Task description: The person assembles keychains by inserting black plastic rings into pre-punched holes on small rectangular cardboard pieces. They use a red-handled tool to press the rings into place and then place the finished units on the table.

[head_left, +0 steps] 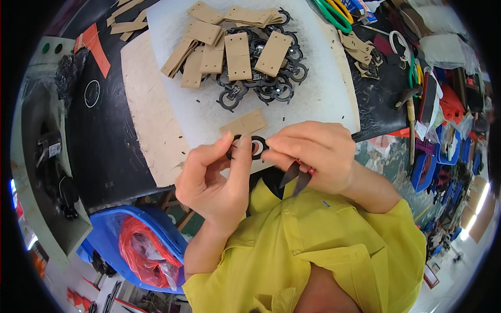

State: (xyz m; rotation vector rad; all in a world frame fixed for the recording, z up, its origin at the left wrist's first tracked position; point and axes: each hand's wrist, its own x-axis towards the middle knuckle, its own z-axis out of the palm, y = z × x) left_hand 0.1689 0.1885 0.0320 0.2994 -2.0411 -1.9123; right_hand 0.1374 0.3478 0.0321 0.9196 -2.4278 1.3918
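Observation:
Close to my body, at the near edge of the white sheet, my left hand pinches a black plastic double-ring part between thumb and fingers. My right hand is closed at the right end of the same part, its fingertips against the ring. Tucked in the right palm is a small pair of snips with dark blades and red bits, pointing toward my body. Just beyond the hands lies one tan card strip. Farther off is a heap of black ring parts, with several tan card pieces on top.
A white sheet lies over a beige board on the black table. More tan pieces with black parts sit at the right. A hammer lies along the right edge. A blue bin holding a red bag stands at lower left.

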